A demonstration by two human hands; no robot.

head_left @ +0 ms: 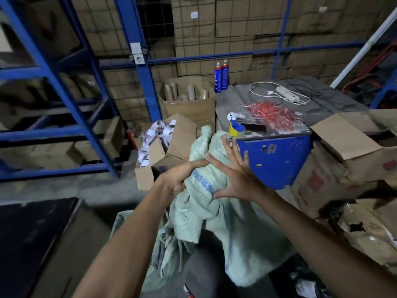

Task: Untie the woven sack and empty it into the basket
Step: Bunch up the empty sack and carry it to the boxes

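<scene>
Sack (193, 203) neck bunched, tie hidden between left hand (175, 179) and right hand (234, 179).

Pale-green woven sack (214, 211) (neck bunched upright)

The woven sack (217, 203) is pale green plastic weave, matt and crinkled, with a blue woven stripe (203, 180) across its gathered neck. The cardboard boxes (335, 160) beside it are dull brown, creased and torn at the flaps. The shelving frame (64, 87) is blue painted metal with a slight sheen. The two spray cans (221, 77) look glossy, and the power strip (286, 94) is smooth white plastic.
</scene>
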